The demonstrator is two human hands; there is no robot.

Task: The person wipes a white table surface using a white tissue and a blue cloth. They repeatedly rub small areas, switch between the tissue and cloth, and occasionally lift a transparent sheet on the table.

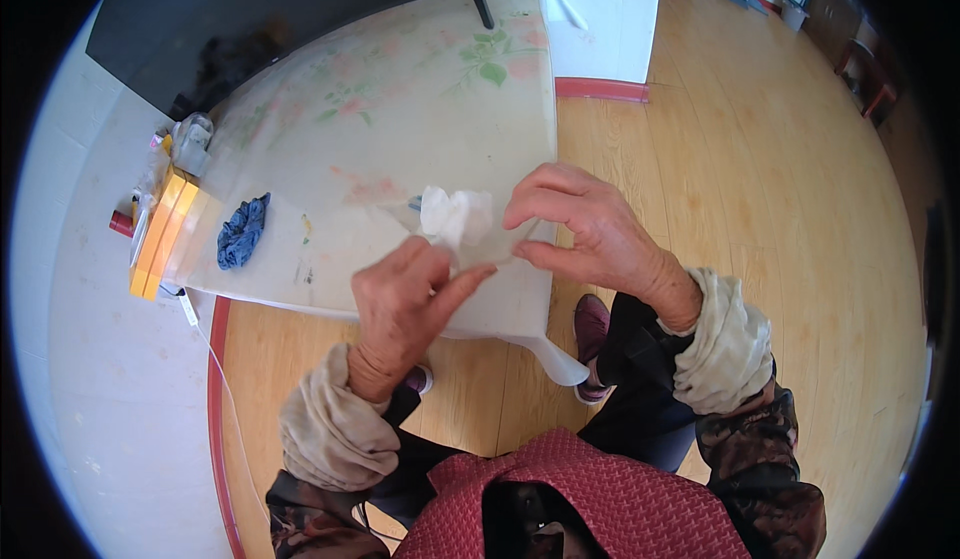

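A crumpled white tissue or thin cloth (459, 215) rises from the fingers of my left hand (405, 296), whose thumb points to the right. Just right of it, my right hand (581, 229) is curved with its index finger and thumb apart. A faint clear edge, perhaps of thin plastic, shows between the two hands; whether my right fingers grip it is hard to tell. Behind the tissue, a small blue item (415, 202) is partly covered. Both hands are over the near right part of a table with a floral cover (420, 116).
A crumpled dark blue cloth (244, 231) lies on the table's left. Beyond it are an orange-yellow box (163, 232) and a clear plastic container (193, 142). A large black screen (300, 18) stands along the back. The cover's corner (559, 360) hangs over the table edge.
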